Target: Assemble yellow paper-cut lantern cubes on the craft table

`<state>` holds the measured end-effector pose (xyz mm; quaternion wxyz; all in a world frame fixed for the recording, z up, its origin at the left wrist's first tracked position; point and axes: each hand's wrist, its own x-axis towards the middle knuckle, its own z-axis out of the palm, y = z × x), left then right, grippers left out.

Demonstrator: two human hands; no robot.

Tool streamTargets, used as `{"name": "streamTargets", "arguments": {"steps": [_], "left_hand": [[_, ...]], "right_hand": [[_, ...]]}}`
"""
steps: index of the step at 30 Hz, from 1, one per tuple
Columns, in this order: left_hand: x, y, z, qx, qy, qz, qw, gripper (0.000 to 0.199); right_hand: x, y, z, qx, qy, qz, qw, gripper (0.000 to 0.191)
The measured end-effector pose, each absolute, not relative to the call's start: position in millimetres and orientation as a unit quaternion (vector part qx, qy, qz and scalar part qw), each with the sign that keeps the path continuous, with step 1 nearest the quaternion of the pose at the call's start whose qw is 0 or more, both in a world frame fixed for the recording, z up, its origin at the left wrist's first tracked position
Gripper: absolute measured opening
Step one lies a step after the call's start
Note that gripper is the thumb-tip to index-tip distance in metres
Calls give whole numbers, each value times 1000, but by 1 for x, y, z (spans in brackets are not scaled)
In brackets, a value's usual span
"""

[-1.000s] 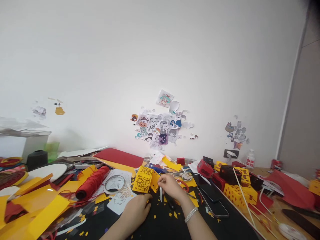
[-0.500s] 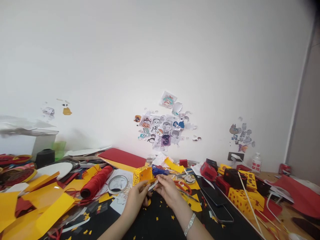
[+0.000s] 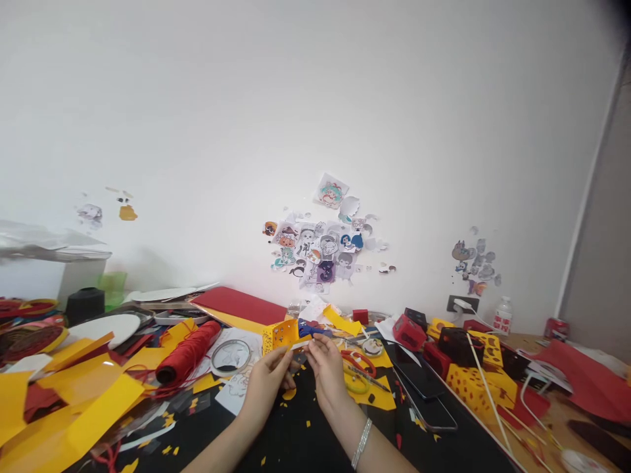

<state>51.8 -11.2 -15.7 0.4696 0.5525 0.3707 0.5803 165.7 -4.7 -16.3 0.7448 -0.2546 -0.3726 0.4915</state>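
My left hand [image 3: 266,387] and my right hand [image 3: 325,374] are close together above the black work surface. Between their pinched fingertips a narrow white strip [image 3: 298,344] runs, tilted up to the right; its material cannot be made out. Some of the left fingers are hidden behind that hand. Just beyond the strip stands a yellow paper box [image 3: 279,334] with cut-out patterns, open on the side I see. Beside it lies a dark blue object [image 3: 315,330], partly covered by my right hand. A bracelet [image 3: 362,443] circles my right wrist.
Left are a red thread spool [image 3: 190,353], a tape roll [image 3: 231,358] and yellow paper sheets [image 3: 106,407]. On the right lie red-handled scissors [image 3: 362,364], phones [image 3: 434,410] and patterned yellow boxes [image 3: 478,384]. Yellow scraps dot the black surface. A bottle [image 3: 503,315] stands by the wall.
My right hand has turned more upright, its fingertips rising slightly. The white strip now stretches straighter between both hands. The view has shifted a little.
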Motion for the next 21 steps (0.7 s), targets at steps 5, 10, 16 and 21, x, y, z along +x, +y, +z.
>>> {"name": "streamTargets", "arguments": {"steps": [5, 10, 16, 21], "left_hand": [[53, -15, -13, 553, 378, 576, 468, 48], [54, -17, -12, 562, 380, 573, 461, 46], [55, -17, -13, 571, 386, 571, 447, 45], [53, -18, -14, 576, 389, 571, 437, 44]], "right_hand": [[168, -2, -15, -289, -403, 443, 747, 32], [168, 2, -19, -321, -434, 394, 743, 31], [168, 2, -20, -338, -443, 375, 741, 30], [169, -1, -17, -360, -459, 353, 732, 23]]}}
